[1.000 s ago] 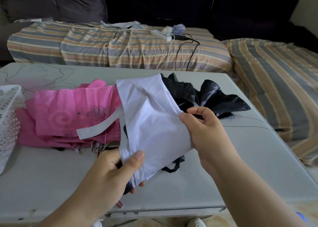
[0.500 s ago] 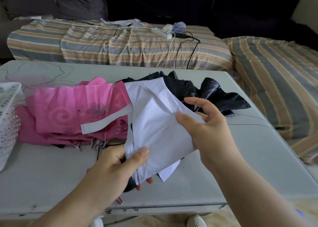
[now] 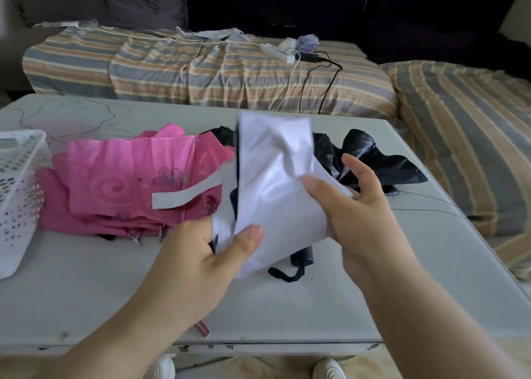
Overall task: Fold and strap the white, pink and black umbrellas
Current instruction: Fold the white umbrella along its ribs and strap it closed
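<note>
The white umbrella (image 3: 275, 183) was held just above the grey table (image 3: 86, 292), its lower end clasped in the left hand (image 3: 207, 252) with the thumb pressed over the pleats, while the right hand (image 3: 353, 206) was cupped around the loose canopy with its fingers only partly closed on the fabric. The cloth was judged thin, light and slippery, creasing readily and offering no stiffness of its own; firmness was expected only from the ribs and shaft hidden inside. The white strap (image 3: 186, 196) was seen hanging free to the left, lying over the pink umbrella (image 3: 129, 177), which rested unfolded on the table. The black umbrella (image 3: 373, 163) lay crumpled behind the hands. A hold low on the bundle, with the panels gathered around it, was thought best before the strap was taken by its free end.
</note>
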Motion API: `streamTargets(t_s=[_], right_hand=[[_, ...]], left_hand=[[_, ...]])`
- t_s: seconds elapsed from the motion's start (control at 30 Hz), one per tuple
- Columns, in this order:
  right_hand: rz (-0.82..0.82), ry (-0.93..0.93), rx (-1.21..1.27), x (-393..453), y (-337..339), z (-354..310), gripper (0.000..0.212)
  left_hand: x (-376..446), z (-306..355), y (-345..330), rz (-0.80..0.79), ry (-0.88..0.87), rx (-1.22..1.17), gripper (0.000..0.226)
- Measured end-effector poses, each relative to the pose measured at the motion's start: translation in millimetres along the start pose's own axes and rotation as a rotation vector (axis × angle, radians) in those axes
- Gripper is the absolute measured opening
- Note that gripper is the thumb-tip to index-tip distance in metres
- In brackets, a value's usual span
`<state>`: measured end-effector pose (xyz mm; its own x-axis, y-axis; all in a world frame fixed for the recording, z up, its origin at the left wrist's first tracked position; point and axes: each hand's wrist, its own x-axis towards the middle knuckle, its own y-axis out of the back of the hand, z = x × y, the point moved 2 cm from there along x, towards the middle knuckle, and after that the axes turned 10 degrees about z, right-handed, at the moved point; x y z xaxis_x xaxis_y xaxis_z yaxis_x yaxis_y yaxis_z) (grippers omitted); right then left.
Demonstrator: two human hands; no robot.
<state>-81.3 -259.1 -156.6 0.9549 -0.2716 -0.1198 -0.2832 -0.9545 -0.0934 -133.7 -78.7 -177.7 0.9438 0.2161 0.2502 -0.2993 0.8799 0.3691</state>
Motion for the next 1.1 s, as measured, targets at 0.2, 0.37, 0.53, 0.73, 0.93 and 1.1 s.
streamTargets(t_s=[0.2, 0.37, 0.53, 0.73, 0.93, 1.1], right_hand=[[0.099, -0.004, 0.136, 2, 6, -6, 0.045], [0.130, 0.039, 0.165, 2, 16, -4, 0.037], [0.100, 0.098, 0.129, 3, 18, -3, 0.047], [0.014, 0.088, -0.071, 9, 21, -6, 0.055], [0.003, 0.129, -0.087, 7, 24, -8, 0.036], [0.053, 0.218, -0.112, 5, 21, -4, 0.013]], left_hand=[[10, 8, -8, -0.026, -0.138, 0.089, 0.065], [13, 10, -24, -0.374, 0.343, -0.194, 0.034], [6, 10, -30, -0.306, 0.337, -0.266, 0.040], [3, 8, -24, -0.124, 0.053, -0.099, 0.064], [5, 4, -21, -0.143, -0.089, 0.063, 0.066], [5, 5, -29, -0.148, 0.048, 0.012, 0.068]])
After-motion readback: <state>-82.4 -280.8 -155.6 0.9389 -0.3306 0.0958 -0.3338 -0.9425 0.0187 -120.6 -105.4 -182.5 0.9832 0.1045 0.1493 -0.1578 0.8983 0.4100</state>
